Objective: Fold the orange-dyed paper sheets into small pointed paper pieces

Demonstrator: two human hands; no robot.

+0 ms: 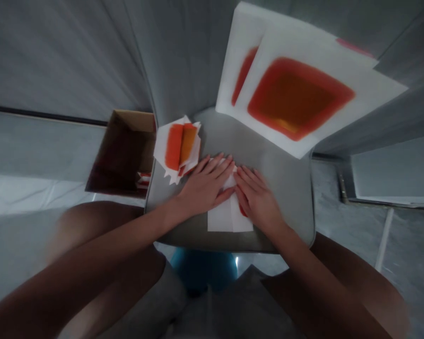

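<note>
The fingers (pixel 217 165) of the left hand (pixel 203 188) and right hand (pixel 257 202) lie flat, slightly apart, pressing on a folded white paper (pixel 224 217). Just left of them sits a stack of orange-stained paper (pixel 176 148), with a cardboard box (pixel 123 150) beyond. Ahead, big stained sheets (pixel 297 99) overlap the grey seat (pixel 279 188) beneath the hands. Grey floor (pixel 395 245) spreads around.

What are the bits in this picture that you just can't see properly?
Head view:
- Middle of the folded white paper: hidden by the left hand and right hand.
- Red patch: mostly hidden by the right hand.
- Small red-and-white pieces in the cardboard box: too small and dark to name.
- Pink strip on the big white sheet: blurred.
</note>
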